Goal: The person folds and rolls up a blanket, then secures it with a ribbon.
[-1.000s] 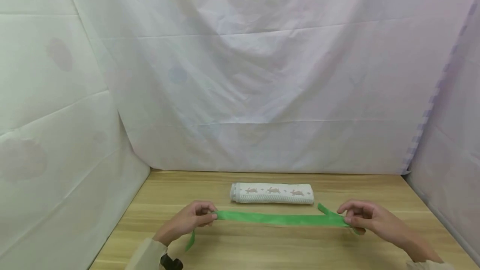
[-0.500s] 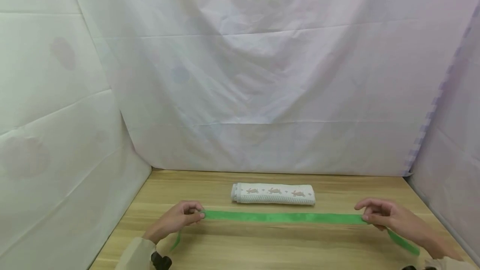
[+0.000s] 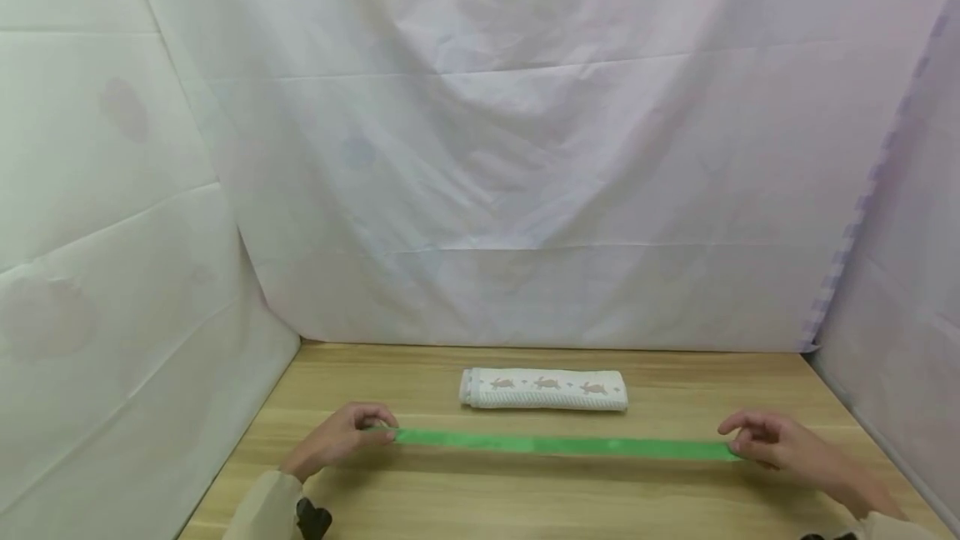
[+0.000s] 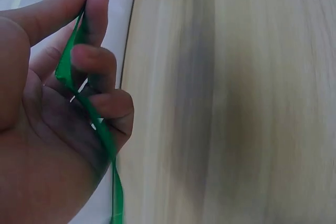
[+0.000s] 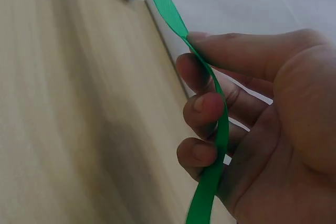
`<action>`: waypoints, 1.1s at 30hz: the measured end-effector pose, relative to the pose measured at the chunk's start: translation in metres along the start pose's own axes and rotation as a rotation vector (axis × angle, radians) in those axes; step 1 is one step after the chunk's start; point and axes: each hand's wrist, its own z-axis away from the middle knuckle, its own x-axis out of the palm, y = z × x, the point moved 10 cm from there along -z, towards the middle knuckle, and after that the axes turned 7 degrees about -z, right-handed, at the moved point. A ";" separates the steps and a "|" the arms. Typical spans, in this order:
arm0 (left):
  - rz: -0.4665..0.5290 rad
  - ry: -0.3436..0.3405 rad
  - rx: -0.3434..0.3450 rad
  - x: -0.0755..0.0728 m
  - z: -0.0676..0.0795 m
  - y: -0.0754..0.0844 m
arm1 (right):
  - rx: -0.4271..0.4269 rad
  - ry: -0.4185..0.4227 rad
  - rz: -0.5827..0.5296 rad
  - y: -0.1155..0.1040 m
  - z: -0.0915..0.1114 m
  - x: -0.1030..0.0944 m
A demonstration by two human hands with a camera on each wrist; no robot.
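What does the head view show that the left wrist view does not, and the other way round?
Only the head view shows the right hand, both sleeves and the animal pictures on the towel.
Only the left wrist view shows the green ribbon crossing the palm of the left hand.
Both show the left hand pinching the ribbon, part of the wooden table and the towel.

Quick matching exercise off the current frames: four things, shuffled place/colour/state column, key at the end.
Things
1. green ribbon
2. rolled cloth
3. tabletop
4. rear sheet

Descriptions
A. wood-grained
B. whitish, hanging as the backdrop
C. stretched between left hand and right hand
D. lying down, with brown animal figures

Pairs: 1-C, 2-D, 3-A, 4-B
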 end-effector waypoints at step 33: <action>-0.086 0.106 -0.155 -0.013 0.004 -0.058 | 0.329 0.233 0.322 0.062 0.014 -0.022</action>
